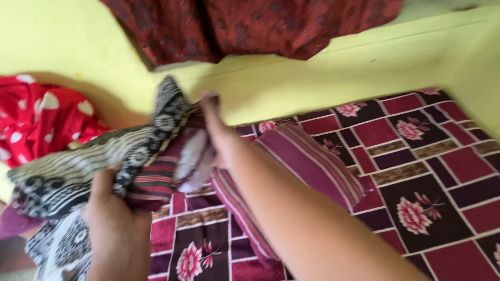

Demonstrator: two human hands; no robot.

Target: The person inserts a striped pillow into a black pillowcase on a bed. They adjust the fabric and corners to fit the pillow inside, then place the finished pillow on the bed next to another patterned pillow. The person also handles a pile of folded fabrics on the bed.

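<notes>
My left hand (pixel 112 218) grips the lower edge of a black-and-cream patterned cloth (pixel 78 166) that is bunched over a dark red striped fabric (pixel 153 182). My right hand (pixel 216 130) reaches in at the upper end of that bundle, fingers closed on the striped fabric near the cloth's raised corner (pixel 169 96). A purple striped pillow (pixel 297 161) lies under my right forearm on the bed. The picture is blurred by motion.
The bed carries a maroon sheet with pink flowers in squares (pixel 416 177). A red cloth with white hearts (pixel 36 117) lies at the left. A dark red patterned curtain (pixel 250 26) hangs on the yellow wall (pixel 323 73) behind the bed.
</notes>
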